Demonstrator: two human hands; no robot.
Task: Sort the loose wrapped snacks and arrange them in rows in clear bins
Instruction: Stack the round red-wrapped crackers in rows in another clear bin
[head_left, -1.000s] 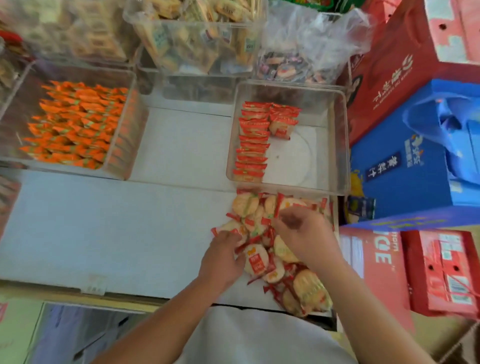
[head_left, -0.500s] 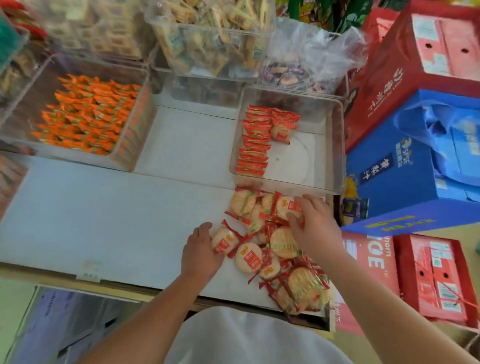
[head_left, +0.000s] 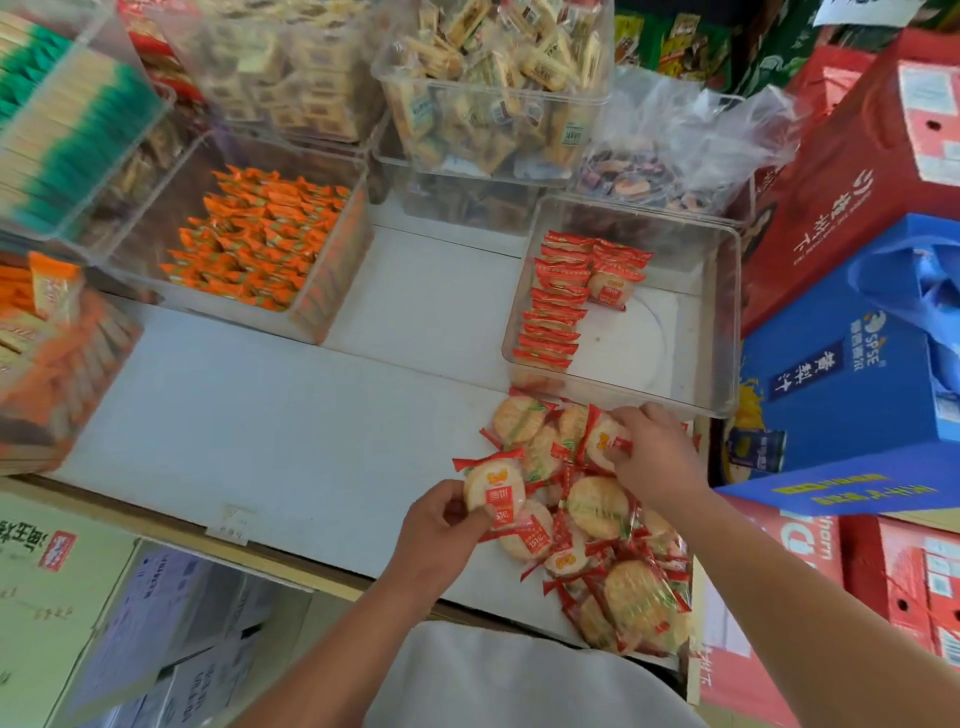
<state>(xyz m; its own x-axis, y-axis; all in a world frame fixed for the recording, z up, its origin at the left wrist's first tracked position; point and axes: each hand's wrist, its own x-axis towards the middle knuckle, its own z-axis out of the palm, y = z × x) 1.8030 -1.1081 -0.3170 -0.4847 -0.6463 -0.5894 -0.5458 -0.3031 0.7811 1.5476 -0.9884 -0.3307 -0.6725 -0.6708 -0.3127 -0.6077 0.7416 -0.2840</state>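
The left hand (head_left: 439, 527) pinches one wrapped rice cracker (head_left: 493, 486) by its edge, lifted just off the loose pile (head_left: 597, 512) lying between both hands on the white shelf (head_left: 285, 415). The right hand (head_left: 652, 457) curls its fingers round a second cracker (head_left: 602, 441) at the pile's far side. Just beyond that hand stands the clear bin (head_left: 727, 322), with a red-wrapped row (head_left: 553, 312) along its left wall.

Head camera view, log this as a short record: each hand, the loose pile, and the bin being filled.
Left hand: pinches one red-wrapped cracker at the pile's left edge
Right hand: grips another cracker pack at the pile's far end
Loose pile: on the white shelf, in front of the bin
Clear bin: one long row at left, short second row beside it
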